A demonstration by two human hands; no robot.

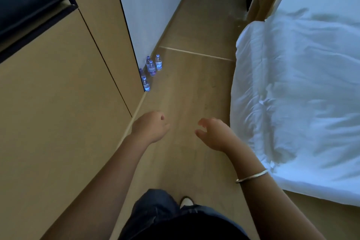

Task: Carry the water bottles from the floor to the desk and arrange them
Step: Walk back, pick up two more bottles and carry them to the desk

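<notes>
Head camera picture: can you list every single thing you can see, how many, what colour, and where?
Water bottles: about five, clear with blue caps, upright on the floor by the wall corner.
Floor: one, light brown wood, down the middle.
Cabinet: one, tan wood panels, on the left.
Bed: one, white rumpled sheets, on the right.
Bracelet: one, silver, on the right wrist.
Shoe: one, pale, bottom centre.
Left hand: one, empty, fingers curled.
Right hand: one, empty, open.
</notes>
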